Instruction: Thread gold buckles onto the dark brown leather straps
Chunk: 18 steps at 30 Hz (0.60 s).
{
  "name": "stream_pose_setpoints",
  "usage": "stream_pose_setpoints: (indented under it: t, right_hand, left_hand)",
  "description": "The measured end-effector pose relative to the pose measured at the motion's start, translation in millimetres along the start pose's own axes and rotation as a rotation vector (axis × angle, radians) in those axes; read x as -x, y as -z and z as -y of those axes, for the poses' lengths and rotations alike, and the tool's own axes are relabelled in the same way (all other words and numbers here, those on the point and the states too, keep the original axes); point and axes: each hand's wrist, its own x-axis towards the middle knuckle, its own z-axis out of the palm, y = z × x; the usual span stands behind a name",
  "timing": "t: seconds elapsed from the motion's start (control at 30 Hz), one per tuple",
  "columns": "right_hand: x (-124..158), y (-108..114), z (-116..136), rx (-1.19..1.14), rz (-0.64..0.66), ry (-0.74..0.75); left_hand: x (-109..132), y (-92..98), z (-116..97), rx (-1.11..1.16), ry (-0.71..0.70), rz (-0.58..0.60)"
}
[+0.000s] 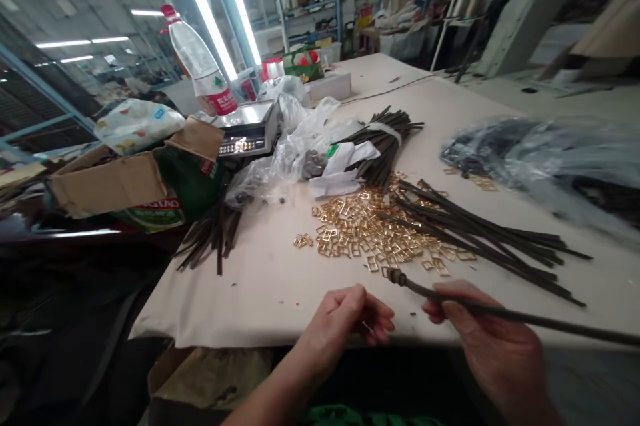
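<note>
My right hand (487,339) is closed on a thin dark strap (520,315) at the table's near edge. The strap's end carries a gold buckle (397,275) and its tail runs off to the right. My left hand (345,319) hovers just left of it with fingers curled in a pinch; what they hold is too small to make out. Beyond my hands lies a spread of several loose gold buckles (370,229), with a loose bunch of dark straps (480,233) across its right side.
A tied bundle of straps (385,139), white paper and clear plastic bags lie mid-table. A scale (247,129), water bottle (200,66) and torn cardboard box (115,179) stand at the left. More straps (213,236) hang over the left edge. A dark plastic bag (545,159) lies right.
</note>
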Motion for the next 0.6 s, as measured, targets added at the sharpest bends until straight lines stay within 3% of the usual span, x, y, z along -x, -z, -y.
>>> stream_pose_setpoints:
  t: [0.13, 0.23, 0.3, 0.37, 0.47, 0.6]
  right_hand:
    - [2, -26, 4, 0.125, 0.426, 0.406]
    - [-2, -43, -2, 0.287, 0.618, 0.605]
    - [-13, -41, -8, 0.478, 0.563, 0.686]
    - [-31, -25, -17, 0.651, 0.414, 0.685]
    - [-62, 18, -33, 0.875, 0.185, 0.566]
    - [-91, 66, -57, 1.158, 0.088, 0.46]
  left_hand:
    - [-5, 2.8, 22, 0.157, -0.036, -0.133]
    - [-14, 19.2, 10, 0.323, -0.123, -0.278]
    - [-19, 48.0, -14, 0.286, -0.195, -0.379]
    - [-21, 87.7, -48, 0.087, -0.267, -0.49]
    - [-16, 148.1, -113, -0.34, -0.317, -0.688]
    - [-12, 202.0, -204, -1.034, -0.178, -0.948]
